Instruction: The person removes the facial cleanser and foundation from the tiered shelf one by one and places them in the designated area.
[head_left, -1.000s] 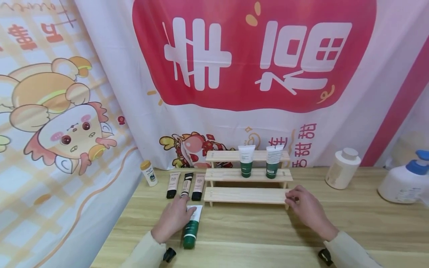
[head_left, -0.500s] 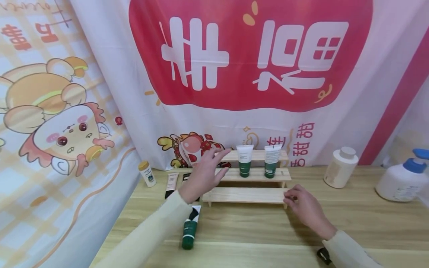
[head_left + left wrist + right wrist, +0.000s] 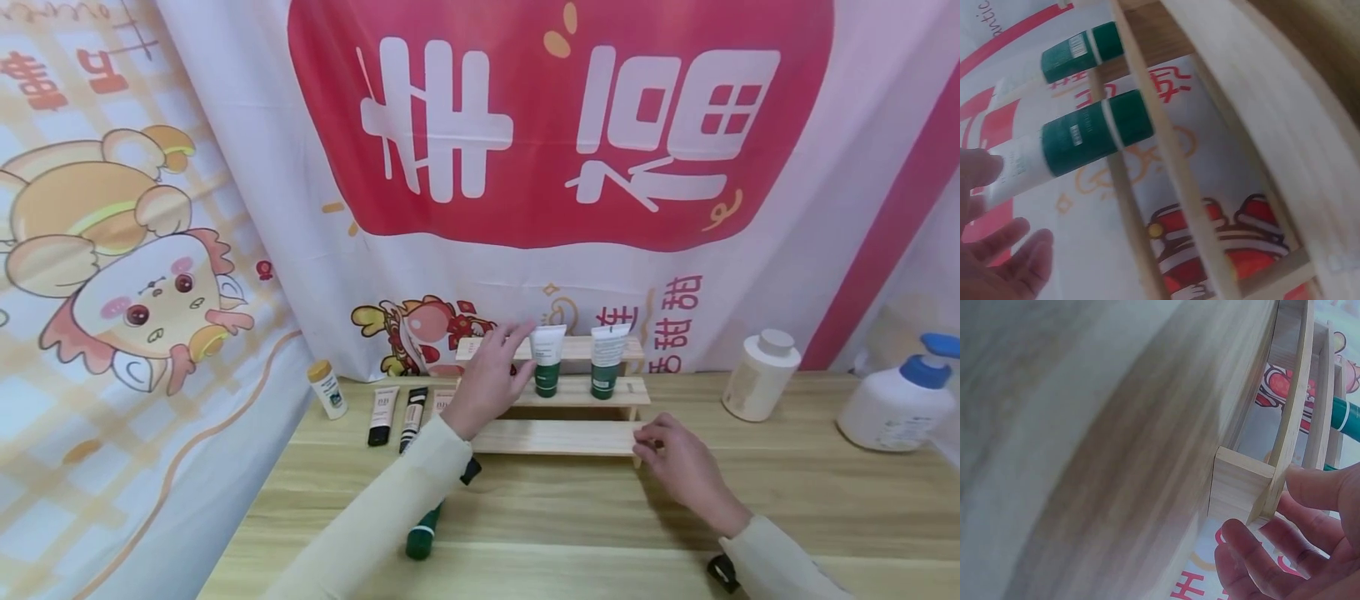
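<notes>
My left hand (image 3: 491, 375) is at the left upright white-and-green tube (image 3: 548, 362) on the middle tier of a wooden shelf (image 3: 555, 436). In the left wrist view, a fingertip overlaps the white end of this tube (image 3: 1079, 140), and the other fingers are spread beside it. A second such tube (image 3: 606, 375) stands to its right. My right hand (image 3: 686, 471) pinches the right end of the lowest board; the right wrist view shows the thumb against the board (image 3: 1294, 406) and fingers beneath.
Left of the shelf lie small tubes (image 3: 382, 415) (image 3: 412, 419), with a yellow-capped bottle (image 3: 327, 390) beyond. Another green tube (image 3: 422, 537) lies nearer, partly behind my left sleeve. A white bottle (image 3: 761, 377) and a blue-topped pump bottle (image 3: 896, 406) stand right.
My left hand has moved from the green tube lying on the table up and right to the left upright tube. My right hand has stayed at the board's end.
</notes>
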`<action>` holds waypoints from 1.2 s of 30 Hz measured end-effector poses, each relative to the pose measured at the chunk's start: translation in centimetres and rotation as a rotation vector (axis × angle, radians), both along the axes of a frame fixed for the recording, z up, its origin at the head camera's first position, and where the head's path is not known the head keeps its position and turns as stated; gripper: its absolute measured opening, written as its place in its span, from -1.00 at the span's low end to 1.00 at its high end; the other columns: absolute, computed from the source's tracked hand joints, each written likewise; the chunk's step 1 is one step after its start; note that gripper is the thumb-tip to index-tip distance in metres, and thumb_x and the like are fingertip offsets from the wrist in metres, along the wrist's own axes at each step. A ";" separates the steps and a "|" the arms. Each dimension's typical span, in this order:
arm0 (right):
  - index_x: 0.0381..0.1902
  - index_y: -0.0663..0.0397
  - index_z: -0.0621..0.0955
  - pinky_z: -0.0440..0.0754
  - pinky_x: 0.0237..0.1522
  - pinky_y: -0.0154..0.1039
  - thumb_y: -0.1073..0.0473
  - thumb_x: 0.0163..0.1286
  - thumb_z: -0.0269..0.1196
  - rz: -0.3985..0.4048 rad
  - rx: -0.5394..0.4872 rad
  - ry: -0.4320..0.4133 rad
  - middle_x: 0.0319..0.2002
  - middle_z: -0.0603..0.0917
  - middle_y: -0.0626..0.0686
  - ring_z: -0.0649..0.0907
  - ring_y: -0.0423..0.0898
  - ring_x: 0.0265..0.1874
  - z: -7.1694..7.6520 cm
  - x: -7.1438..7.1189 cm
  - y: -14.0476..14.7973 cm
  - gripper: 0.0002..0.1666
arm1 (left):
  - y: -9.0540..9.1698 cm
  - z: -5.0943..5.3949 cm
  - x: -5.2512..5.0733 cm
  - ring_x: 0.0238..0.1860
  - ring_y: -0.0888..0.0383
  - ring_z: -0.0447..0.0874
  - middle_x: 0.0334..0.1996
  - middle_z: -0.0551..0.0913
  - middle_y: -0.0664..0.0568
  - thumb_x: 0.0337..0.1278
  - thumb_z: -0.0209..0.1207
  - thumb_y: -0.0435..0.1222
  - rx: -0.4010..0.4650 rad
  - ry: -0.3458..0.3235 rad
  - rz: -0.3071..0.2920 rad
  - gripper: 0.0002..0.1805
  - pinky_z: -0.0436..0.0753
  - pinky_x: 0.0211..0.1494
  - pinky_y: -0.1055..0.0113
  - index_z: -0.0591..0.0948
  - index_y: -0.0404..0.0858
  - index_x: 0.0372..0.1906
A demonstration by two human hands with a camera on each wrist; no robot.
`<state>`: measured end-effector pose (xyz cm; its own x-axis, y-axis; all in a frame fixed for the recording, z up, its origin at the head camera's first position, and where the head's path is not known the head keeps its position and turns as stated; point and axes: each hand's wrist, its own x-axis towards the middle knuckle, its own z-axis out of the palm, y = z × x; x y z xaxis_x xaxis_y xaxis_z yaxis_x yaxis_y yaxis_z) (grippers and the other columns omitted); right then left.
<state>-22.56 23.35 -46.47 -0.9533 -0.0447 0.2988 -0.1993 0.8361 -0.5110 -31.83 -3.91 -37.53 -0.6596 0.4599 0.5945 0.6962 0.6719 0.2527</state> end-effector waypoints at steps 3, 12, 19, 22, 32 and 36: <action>-0.24 0.22 0.69 0.61 -0.35 -0.13 0.30 0.15 0.38 0.006 0.001 0.033 -0.28 0.55 0.01 0.59 -0.07 -0.34 -0.2 0.0 0.2 -0.81 | 0.7 -0.9 -0.4 0.05 0.09 0.49 0.10 0.48 -0.03 0.20 0.23 -0.19 0.055 0.028 -0.019 -0.39 0.53 0.05 0.29 0.33 -0.17 0.32; -0.25 0.21 0.69 0.60 -0.35 -0.14 0.30 0.14 0.39 0.019 0.000 0.066 -0.28 0.55 -0.01 0.60 -0.08 -0.34 -0.6 -0.1 0.1 -0.81 | 1.8 -2.0 -0.9 -0.29 0.13 0.59 -0.26 0.59 -0.04 0.25 0.15 -0.31 0.209 0.075 -0.054 -0.60 0.59 -0.24 0.34 0.38 -0.32 0.14; -0.24 0.21 0.69 0.61 -0.33 -0.13 0.30 0.14 0.38 0.016 0.002 0.051 -0.28 0.55 0.00 0.60 -0.08 -0.33 -0.4 0.0 0.1 -0.81 | 0.1 -1.6 0.0 -0.31 0.21 0.53 -0.26 0.57 0.00 0.28 0.13 -0.29 0.262 0.050 -0.077 -0.61 0.58 -0.27 0.39 0.37 -0.24 0.16; -0.24 0.21 0.69 0.61 -0.32 -0.12 0.29 0.15 0.38 0.004 0.012 0.039 -0.27 0.55 0.00 0.60 -0.07 -0.33 -0.4 0.0 0.2 -0.81 | -1.2 -1.2 0.6 -0.31 0.22 0.55 -0.26 0.57 0.01 0.25 0.16 -0.32 0.287 0.073 -0.085 -0.60 0.59 -0.27 0.42 0.37 -0.22 0.15; -0.23 0.20 0.69 0.61 -0.31 -0.10 0.28 0.15 0.37 -0.004 0.015 0.030 -0.27 0.55 0.00 0.60 -0.07 -0.33 -0.3 -0.1 0.3 -0.80 | -6.3 0.2 3.3 -0.37 0.20 0.51 -0.30 0.56 0.03 0.20 0.19 -0.39 0.312 0.118 -0.016 -0.58 0.57 -0.34 0.33 0.41 -0.17 0.14; -0.22 0.20 0.69 0.60 -0.33 -0.12 0.29 0.15 0.37 -0.002 0.015 0.017 -0.27 0.55 0.00 0.59 -0.07 -0.33 -0.2 -0.1 0.1 -0.80 | -8.2 0.5 4.4 -0.38 0.21 0.51 -0.31 0.56 0.02 0.18 0.21 -0.40 0.294 0.119 0.005 -0.57 0.57 -0.35 0.33 0.42 -0.20 0.15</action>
<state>-22.68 23.49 -46.64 -0.9481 -0.0476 0.3144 -0.2066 0.8438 -0.4953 -27.43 -12.07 -37.04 -0.5792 0.2542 0.7745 0.7296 0.5854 0.3536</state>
